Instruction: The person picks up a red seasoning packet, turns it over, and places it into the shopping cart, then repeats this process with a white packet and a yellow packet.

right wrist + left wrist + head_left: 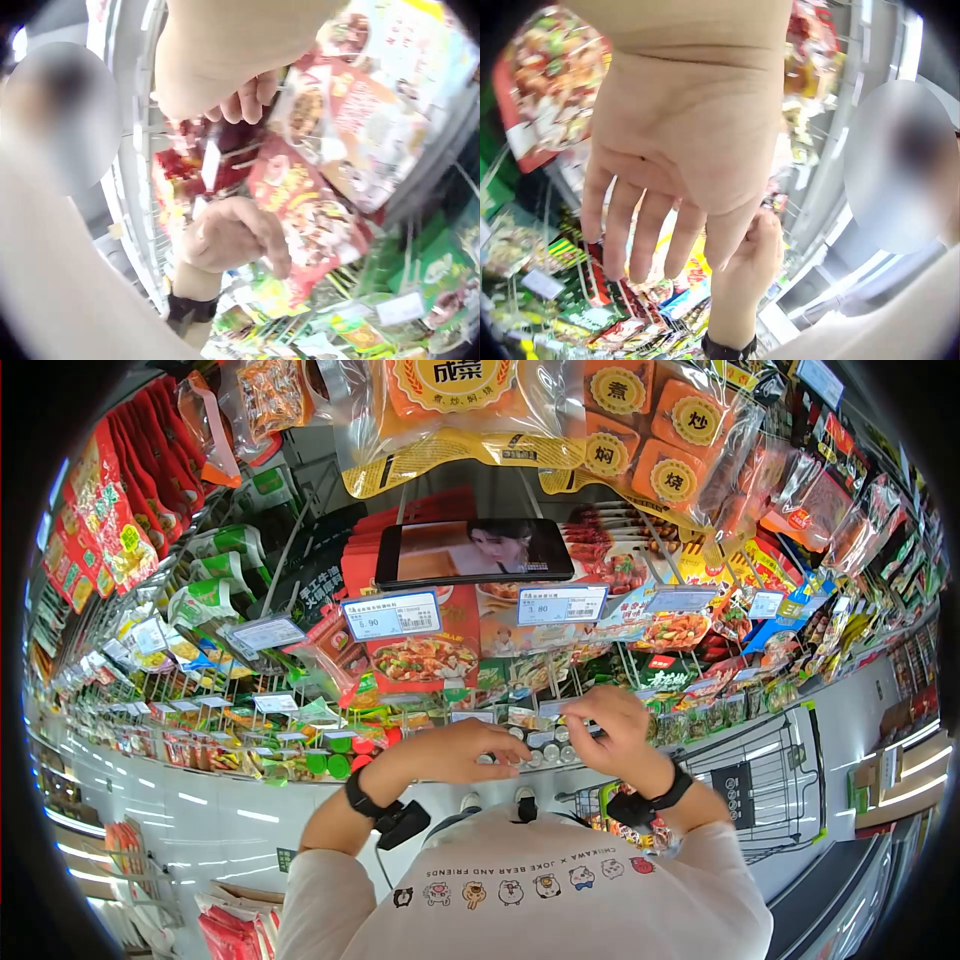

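In the head view my left hand (465, 750) hovers in front of the shelves with loosely extended fingers and holds nothing. The left wrist view shows its palm (682, 142) and spread fingers. To its right, a little higher, is my right hand (612, 732), fingers loosely curled and nothing seen in them. Its curled fingertips appear at the top of the right wrist view. Above both hands a phone (475, 552) with a picture on its screen rests across the hooks, behind price tags (392, 616). A red food packet (425, 645) hangs below it.
Large clear-wrapped food packs (460, 400) hang overhead. Green packets (225, 570) hang at left. A wire shopping cart (765, 785) stands at right on the pale floor (230, 815). Jars and cans (550, 753) line the low shelf.
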`<control>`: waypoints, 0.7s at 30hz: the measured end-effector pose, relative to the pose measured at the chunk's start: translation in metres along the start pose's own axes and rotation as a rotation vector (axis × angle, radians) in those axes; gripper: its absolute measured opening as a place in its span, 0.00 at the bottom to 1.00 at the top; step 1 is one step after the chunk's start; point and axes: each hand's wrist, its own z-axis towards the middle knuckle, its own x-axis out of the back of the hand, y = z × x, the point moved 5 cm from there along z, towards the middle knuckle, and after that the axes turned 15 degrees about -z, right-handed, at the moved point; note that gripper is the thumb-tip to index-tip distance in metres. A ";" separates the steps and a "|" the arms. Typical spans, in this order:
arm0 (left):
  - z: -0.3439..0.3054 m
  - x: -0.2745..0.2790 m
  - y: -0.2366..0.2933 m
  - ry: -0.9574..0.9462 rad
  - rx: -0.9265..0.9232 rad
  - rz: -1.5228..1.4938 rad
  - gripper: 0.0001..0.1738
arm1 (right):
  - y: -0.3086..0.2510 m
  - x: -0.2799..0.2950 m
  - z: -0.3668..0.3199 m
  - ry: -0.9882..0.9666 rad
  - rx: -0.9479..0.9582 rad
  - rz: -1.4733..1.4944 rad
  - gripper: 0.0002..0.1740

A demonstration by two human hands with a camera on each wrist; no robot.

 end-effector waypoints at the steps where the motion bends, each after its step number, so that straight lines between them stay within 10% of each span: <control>1: -0.007 0.002 0.028 0.044 -0.105 0.113 0.16 | -0.011 0.014 0.014 0.042 0.122 0.056 0.06; 10: -0.086 0.001 0.220 0.152 -0.916 0.079 0.12 | -0.103 0.131 0.102 -0.004 0.639 0.525 0.12; 14: -0.094 -0.016 0.245 0.287 -1.032 0.122 0.12 | -0.122 0.144 0.119 -0.131 0.651 0.600 0.20; 21: -0.103 -0.024 0.247 0.279 -1.084 0.135 0.11 | -0.130 0.146 0.095 0.207 0.759 0.609 0.19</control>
